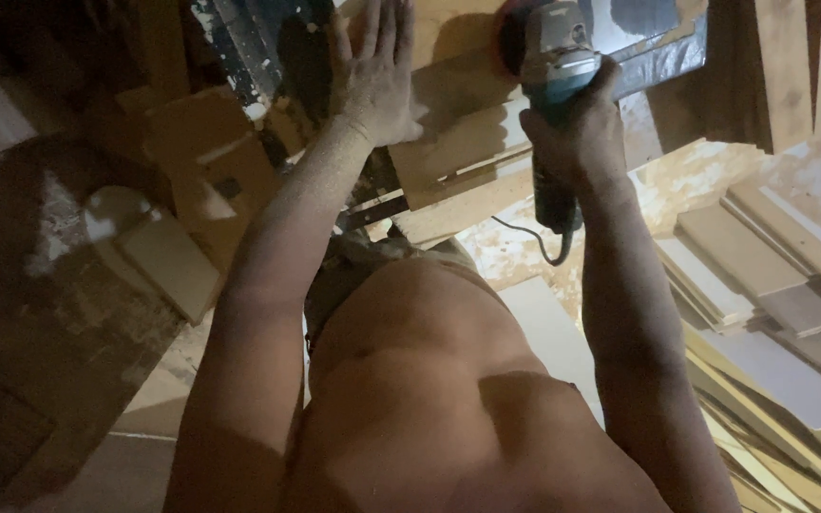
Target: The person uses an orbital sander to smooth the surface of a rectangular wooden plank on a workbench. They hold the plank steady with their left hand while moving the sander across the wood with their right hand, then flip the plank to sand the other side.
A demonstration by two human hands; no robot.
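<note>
So the right hand [572, 128] is wrapped tight around the body of a blue-grey angle grinder [555, 57], its orange sanding disc [510, 33] pressed against a pale wooden board [458, 142] that sits on the bench up at the top of the view. The left hand [372, 71] lies flat on that same board, fingers spread, holding nothing, just pinning it down right beside the disc. That closeness is what I'd worry about: if the disc catches an edge or the board slips, I reckon the tool could jump sideways toward those fingers. The power cord [539, 242] dangles in a loop under the handle, close to the body (bare torso, no sleeves, and everything looks dusty), so it could snag on the bench edge or get pulled into the work. One-handed grip on the grinder also means less control if it kicks. Around it: a stack of cut planks and offcuts [772, 285] piled to the right, more wood scraps [168, 256] on the floor to the left, and a paint-flecked panel [258, 47] behind the left hand. The floor clutter looks like a tripping risk if the person steps back.
</note>
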